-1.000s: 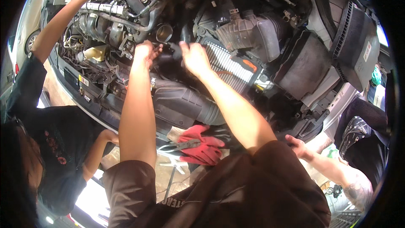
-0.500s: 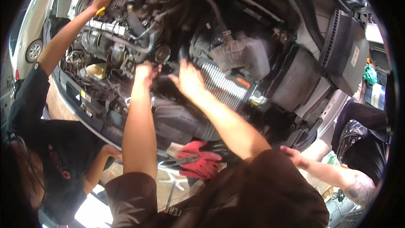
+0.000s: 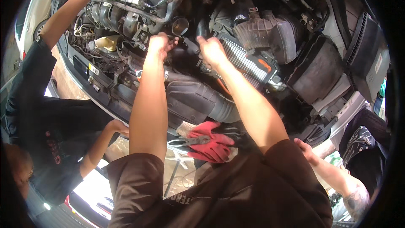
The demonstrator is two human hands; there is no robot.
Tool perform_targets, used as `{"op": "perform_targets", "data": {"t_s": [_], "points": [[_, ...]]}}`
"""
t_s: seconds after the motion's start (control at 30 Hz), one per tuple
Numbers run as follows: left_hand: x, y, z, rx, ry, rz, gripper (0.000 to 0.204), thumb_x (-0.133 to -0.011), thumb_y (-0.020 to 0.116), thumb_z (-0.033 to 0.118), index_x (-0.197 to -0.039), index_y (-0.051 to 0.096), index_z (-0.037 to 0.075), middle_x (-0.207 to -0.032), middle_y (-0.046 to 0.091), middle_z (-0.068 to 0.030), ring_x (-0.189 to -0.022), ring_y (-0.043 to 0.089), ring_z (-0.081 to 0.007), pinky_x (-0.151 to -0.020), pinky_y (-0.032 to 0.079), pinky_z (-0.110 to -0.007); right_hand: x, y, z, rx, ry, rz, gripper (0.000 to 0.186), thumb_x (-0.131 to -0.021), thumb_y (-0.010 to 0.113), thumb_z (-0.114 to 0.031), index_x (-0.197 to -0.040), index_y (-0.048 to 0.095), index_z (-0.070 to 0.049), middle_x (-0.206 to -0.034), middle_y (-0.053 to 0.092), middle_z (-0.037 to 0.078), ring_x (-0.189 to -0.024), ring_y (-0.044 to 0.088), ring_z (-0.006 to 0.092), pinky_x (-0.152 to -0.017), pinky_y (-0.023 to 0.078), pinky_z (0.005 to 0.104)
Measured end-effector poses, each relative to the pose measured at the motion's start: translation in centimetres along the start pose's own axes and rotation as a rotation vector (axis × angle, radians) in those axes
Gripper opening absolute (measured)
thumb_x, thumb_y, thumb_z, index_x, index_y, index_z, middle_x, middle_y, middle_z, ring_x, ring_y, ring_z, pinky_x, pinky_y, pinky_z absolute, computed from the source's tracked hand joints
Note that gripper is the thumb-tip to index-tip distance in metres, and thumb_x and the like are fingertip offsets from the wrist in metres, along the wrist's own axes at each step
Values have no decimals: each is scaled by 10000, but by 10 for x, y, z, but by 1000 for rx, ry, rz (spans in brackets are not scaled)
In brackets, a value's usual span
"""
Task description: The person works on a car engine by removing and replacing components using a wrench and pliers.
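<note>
Both my arms reach into a car's engine bay. My left hand (image 3: 161, 44) is beside the engine, just below a round metal opening (image 3: 180, 26). Its fingers are loosely bent and apart, and nothing shows between them. My right hand (image 3: 212, 52) is closed around the lower end of a black hose (image 3: 202, 27), thumb toward the left. A short dark connector-like piece (image 3: 192, 45) lies between the two hands; whether it belongs to the hose I cannot tell. Right of my right hand sits a finned silver unit (image 3: 242, 59) with an orange part (image 3: 264, 65).
A ribbed black air duct (image 3: 202, 101) crosses below my forearms. Red gloves (image 3: 211, 143) and pliers (image 3: 192, 140) lie on the front edge. A co-worker's arm (image 3: 69, 12) reaches over the engine at left; another person's arm (image 3: 329, 171) rests at right. A black battery-like box (image 3: 314, 69) stands right.
The view has shifted, so the engine bay sits further right and higher. My right hand's spread fingers have closed on the hose. My left hand stays near the round opening, its fingers looser.
</note>
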State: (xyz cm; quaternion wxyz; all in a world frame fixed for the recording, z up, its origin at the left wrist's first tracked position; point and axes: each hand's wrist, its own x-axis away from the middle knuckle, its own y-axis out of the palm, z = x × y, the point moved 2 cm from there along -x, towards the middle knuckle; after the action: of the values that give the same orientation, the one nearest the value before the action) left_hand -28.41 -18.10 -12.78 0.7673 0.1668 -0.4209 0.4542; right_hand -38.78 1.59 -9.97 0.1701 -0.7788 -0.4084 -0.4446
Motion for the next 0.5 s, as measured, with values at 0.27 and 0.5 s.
{"op": "perform_targets", "data": {"t_s": [0.27,0.5], "points": [[4,2,1,-16,-8,2,242,-1055,375,56,-1115,546,-104,-1008,652,-207,-767,704,-271,-635,629,-375,-10,11,22,830,-737,387,570,-975,707,-436,-1063,587,113,-840,707,296,-786,757,389,-704,599,461],[-2,2,-2,13,-18,5,244,-1090,391,97,-1147,534,-92,-1041,646,-202,-830,712,-300,-667,632,-389,-7,8,6,331,-246,206,498,-1035,624,-405,-1010,638,92,-793,696,201,-771,745,314,-727,600,452]]}}
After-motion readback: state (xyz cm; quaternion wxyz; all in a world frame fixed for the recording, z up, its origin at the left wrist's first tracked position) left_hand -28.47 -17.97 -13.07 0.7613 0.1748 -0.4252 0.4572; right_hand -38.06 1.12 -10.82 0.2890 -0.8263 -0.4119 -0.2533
